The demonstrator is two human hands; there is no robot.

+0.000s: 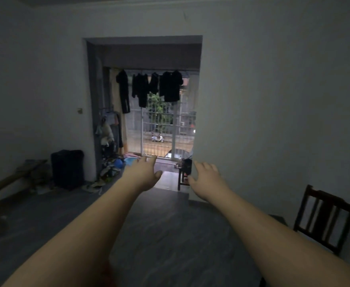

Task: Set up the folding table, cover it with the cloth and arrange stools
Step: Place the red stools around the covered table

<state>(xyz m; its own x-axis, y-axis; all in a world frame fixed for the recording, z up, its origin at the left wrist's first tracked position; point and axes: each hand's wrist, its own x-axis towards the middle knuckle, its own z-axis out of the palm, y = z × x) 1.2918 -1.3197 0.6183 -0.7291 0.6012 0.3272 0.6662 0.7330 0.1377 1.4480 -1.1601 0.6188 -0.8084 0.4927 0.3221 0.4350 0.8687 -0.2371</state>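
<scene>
Reaching across the folding table [170, 235], apparently standing, toward its far edge | left hand [144, 172] and right hand [208, 179] are hovering, fingers spread, gripping nothing | cloth unseen; is probably needing fetching next.

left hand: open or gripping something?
Open. The left hand is stretched forward and spread out, with nothing held in it.

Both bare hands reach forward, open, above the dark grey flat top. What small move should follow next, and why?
Probably lower both hands to the far edge of the dark grey streaked tabletop and take hold. The left hand and right hand hover open near that edge, holding nothing; whether it is already covered is unclear.
</scene>
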